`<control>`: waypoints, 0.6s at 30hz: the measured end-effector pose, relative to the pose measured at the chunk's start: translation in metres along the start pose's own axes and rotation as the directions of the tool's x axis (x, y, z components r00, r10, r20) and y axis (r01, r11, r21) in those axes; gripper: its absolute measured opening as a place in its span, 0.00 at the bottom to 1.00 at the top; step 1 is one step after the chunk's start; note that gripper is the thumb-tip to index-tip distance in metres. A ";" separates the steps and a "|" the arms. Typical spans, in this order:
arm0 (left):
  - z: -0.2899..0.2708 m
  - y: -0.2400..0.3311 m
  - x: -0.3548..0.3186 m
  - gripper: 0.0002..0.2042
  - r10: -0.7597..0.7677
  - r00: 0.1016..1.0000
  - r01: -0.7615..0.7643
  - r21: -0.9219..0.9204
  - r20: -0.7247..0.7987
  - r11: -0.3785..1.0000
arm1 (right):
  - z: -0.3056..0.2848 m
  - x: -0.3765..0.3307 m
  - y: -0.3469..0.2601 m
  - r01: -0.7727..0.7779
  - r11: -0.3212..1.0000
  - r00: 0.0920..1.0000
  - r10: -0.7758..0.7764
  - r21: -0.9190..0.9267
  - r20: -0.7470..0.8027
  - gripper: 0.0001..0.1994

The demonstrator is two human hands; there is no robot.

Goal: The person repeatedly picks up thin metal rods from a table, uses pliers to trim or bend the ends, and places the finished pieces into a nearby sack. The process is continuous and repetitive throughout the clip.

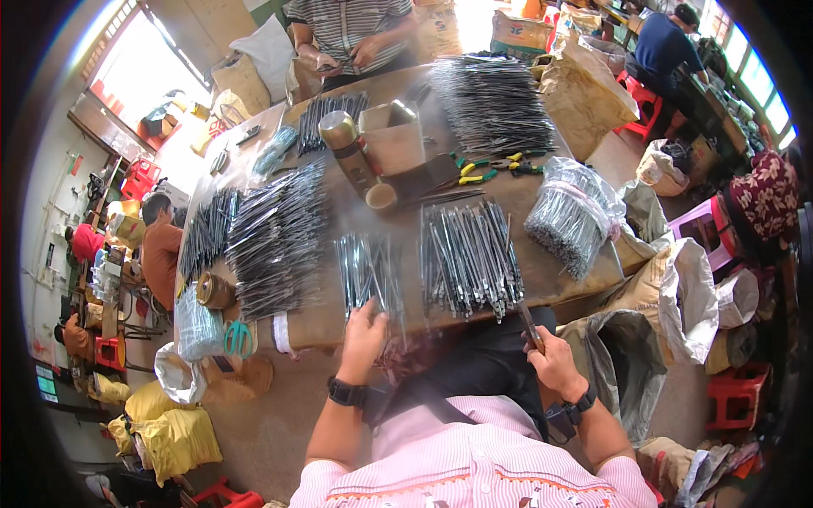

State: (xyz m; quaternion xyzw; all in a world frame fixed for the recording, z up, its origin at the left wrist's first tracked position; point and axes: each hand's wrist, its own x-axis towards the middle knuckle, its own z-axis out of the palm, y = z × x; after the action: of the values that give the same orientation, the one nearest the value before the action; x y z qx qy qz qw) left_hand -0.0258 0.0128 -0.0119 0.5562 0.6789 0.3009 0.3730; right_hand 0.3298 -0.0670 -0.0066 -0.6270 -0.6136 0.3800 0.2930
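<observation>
Now the left hand [362, 326] rests open-fingered on a metal rod bundle [366, 275] at the table [542, 279] edge; right hand [550, 356] grips a small tool [531, 327]

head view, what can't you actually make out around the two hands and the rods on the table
- Right hand: holds a thin dark tool; its lower end is hidden inside the closed fingers.
- Left hand: fingertips rest on a clear packet of metal rods; the count is too small and blurred to tell.
- Table: near edge below the packet is covered by the hand and lap.
</observation>
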 end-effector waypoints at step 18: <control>0.004 -0.014 0.065 0.27 0.369 0.826 -0.555 0.725 0.425 0.408 | -0.001 -0.005 0.023 -0.110 0.966 0.994 0.107 0.233 0.024 0.13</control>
State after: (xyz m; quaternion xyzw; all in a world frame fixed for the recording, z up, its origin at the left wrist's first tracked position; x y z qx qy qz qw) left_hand -0.0369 0.0735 -0.0370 0.8562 0.5152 -0.0188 0.0343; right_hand 0.3438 -0.0738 -0.0243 -0.6188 -0.5309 0.4686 0.3402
